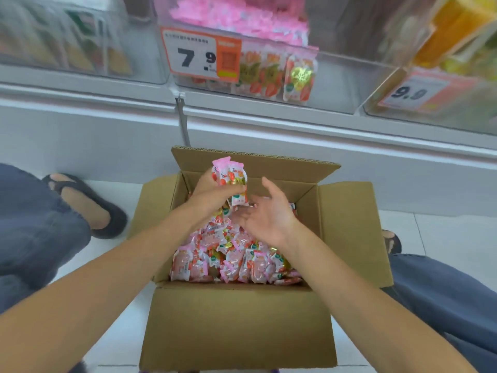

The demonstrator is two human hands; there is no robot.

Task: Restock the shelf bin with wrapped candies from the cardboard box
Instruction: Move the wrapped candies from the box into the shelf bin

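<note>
**Pick step: handful up, bin not yet fed**

Left hand point(211, 191) clamped round a handful of wrapped candies point(230, 176), held over the far left part of the open cardboard box point(236, 319); one packet hangs loose under the fist.
Right hand point(266, 215) spread and relaxed, holding nothing, just right of the handful.
Box on the floor, well filled with a heap point(228, 257) of the same candies.
Shelf bin point(338, 84), clear-walled, sits above and beyond the box, with the 7.9 price tag point(192, 55) on its left front; a few matching packets stand behind its front wall.
Judgement: this is the grab-and-lift step; next, the handful must go up and away, clear the bin's front wall, then be released; the dangling packet may drop on the way.
</note>
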